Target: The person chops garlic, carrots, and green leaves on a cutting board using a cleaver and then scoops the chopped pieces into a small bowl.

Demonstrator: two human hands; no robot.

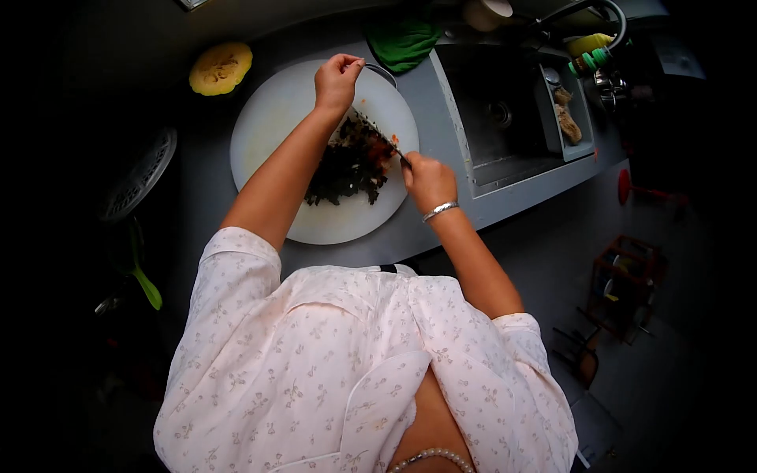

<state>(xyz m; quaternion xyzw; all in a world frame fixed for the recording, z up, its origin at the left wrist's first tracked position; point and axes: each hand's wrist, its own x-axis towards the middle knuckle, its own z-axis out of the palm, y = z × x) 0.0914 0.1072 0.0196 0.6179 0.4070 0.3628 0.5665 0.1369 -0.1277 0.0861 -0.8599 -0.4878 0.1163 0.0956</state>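
Note:
My right hand (430, 184) is wrapped round the handle of a knife (385, 140), whose dark blade slants up and left across a heap of chopped food. The heap of dark chopped pieces (344, 172), with some orange-red bits on its right side, lies on a round white cutting board (264, 134). Over the far part of the board, beyond the blade, my left hand (337, 83) is closed with the fingertips pinched together. What the pinch holds, if anything, is too small to tell.
A cut yellow squash half (221, 69) lies beyond the board at left, a green cloth (404, 46) at the far side. On the right is a dark sink (493, 118) with a grey caddy (579, 134) and tap (619, 27). A colander (140, 177) is at far left.

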